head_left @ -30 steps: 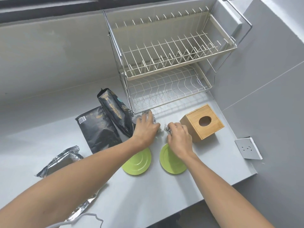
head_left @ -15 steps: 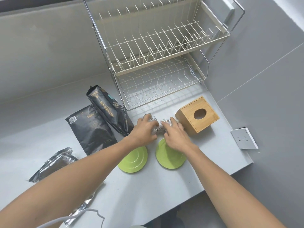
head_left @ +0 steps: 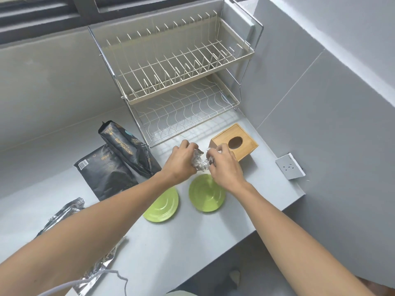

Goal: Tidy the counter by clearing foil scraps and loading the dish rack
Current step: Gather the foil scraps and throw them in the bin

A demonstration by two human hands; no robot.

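Grey counter [head_left: 245, 212] carries everything: both hands, left hand [head_left: 181, 163] and right hand [head_left: 224, 165], pinch the foil scraps [head_left: 199, 162] above the green plates [head_left: 206, 194]. Best compress firmly into one ball before lifting away.

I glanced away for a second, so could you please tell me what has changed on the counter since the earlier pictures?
Both hands have drawn together: the left hand and right hand, each closed on crumpled foil a second ago, now press the foil scraps into one wad, lifted slightly above the counter. The two green plates, the coffee bags, the wooden box and the empty dish rack stayed put.
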